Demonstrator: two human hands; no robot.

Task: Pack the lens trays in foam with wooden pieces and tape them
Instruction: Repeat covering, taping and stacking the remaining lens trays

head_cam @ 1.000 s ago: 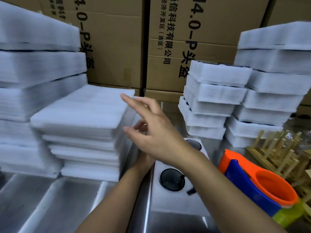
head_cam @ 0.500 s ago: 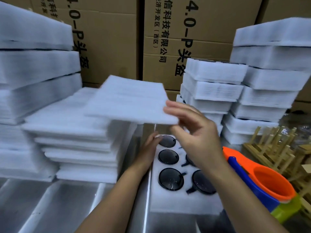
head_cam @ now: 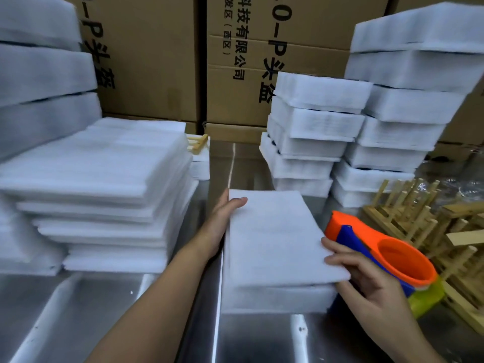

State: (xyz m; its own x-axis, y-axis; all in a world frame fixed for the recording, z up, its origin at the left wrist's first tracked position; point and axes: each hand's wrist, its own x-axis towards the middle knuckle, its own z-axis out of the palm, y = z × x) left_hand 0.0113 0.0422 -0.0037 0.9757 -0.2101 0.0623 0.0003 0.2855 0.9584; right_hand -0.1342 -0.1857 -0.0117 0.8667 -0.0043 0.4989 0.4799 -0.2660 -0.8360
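A thin white foam sheet [head_cam: 272, 237] lies flat on top of the thicker white foam lens tray [head_cam: 277, 298] at the middle of the steel table; the lenses are hidden under it. My left hand [head_cam: 222, 221] holds the pack's far left edge, thumb on top of the sheet. My right hand [head_cam: 366, 281] pinches the near right corner of the sheet and tray. An orange and blue tape dispenser [head_cam: 392, 258] lies just right of the tray. Wooden pieces [head_cam: 424, 213] are heaped at the right.
A stack of thin foam sheets [head_cam: 104, 189] rises on the left, with thick foam blocks [head_cam: 39, 82] behind it. Packed foam trays [head_cam: 314, 132] are stacked at the back right. Cardboard boxes [head_cam: 162, 61] form the back wall. Steel table [head_cam: 78, 318] shows in front.
The foam sheet, held in the air above the lenses by my right hand, has come down onto the tray and covers the lenses. My left hand shifted to the tray's left edge.
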